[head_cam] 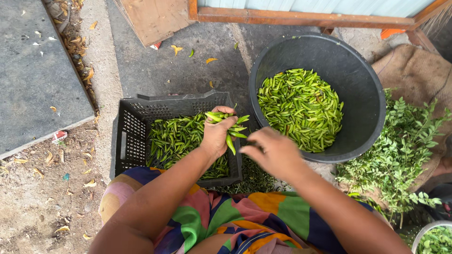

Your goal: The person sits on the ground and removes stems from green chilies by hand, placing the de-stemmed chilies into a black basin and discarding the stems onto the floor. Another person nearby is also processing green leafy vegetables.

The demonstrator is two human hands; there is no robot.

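Several green chillies [229, 126] bunched in left hand [216, 136], fingers [225, 111] curled around them, long axes pointing toward loosely pinched right-hand [273, 151] fingers [248, 151] just beside, above black crate [129, 136].

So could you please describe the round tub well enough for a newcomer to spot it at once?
Find the wooden beam along the top. Just below it stands the round black tub, partly filled with green chillies. Unlike the square slotted crate beside it, its walls are smooth and solid.

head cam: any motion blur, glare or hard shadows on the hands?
Head view: right hand smeared by motion blur; left hand sharp, gripping a bunch of green chillies. Light is soft and even, no glare, no hard shadows. Black tub and crate in focus.
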